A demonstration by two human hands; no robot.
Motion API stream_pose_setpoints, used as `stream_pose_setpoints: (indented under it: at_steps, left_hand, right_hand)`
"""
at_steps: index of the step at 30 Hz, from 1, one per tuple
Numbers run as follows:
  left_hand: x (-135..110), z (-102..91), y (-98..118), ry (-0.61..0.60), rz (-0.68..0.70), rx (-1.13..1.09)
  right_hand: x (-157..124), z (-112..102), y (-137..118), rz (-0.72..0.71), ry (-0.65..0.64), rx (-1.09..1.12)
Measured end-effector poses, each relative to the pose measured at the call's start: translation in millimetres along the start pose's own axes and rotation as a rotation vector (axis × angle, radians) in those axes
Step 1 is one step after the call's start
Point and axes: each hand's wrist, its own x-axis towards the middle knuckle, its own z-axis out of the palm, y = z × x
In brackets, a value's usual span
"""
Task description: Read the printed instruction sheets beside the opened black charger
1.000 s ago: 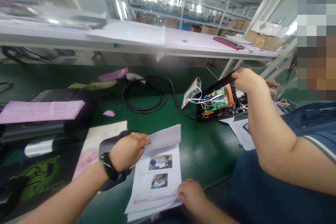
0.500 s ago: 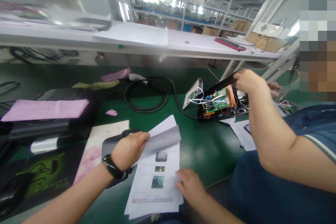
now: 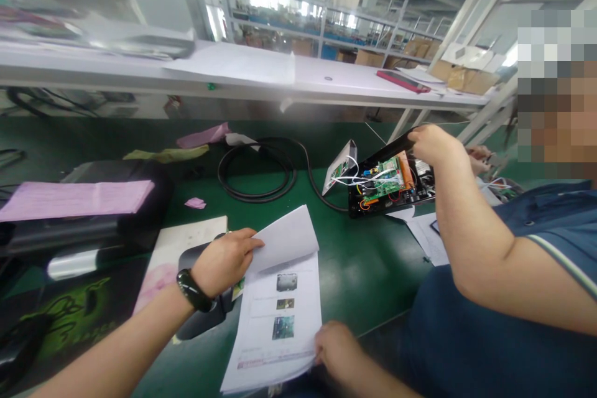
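Note:
A stack of printed sheets (image 3: 261, 329) with small colour pictures lies at the front of the green bench. My left hand (image 3: 228, 259), with a dark band on the wrist, pinches the top edge of the stack, where upper pages are folded back. My right hand (image 3: 338, 351) has its fingers closed on the lower right edge of the sheets. Partly beneath my left forearm is a dark grey device (image 3: 198, 323); its middle is hidden.
On my right, a co-worker's hand (image 3: 431, 140) holds an opened black housing (image 3: 361, 208) with circuit boards and wires. A coiled black cable (image 3: 224, 183) lies behind the sheets. At left are a pink cloth (image 3: 79, 196) and a mouse pad (image 3: 112, 298). A shelf (image 3: 345, 78) runs above the bench.
My right hand has gone from fingers apart beside the sheets to gripping their lower right edge. The folded-back pages lie flatter. My left hand keeps its hold.

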Motion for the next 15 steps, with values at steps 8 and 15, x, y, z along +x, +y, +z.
stream_pose_setpoints:
  at_steps: [8, 15]
  left_hand:
    - [-9.6, -1.4, 25.2, -0.09, 0.114, 0.019]
    - [0.0, 7.5, 10.3, 0.033, 0.001, -0.002]
  right_hand:
    - [54.6, -80.0, -25.1, 0.025, 0.372, 0.369]
    - [25.7, -57.4, -39.0, 0.023, 0.445, 0.155]
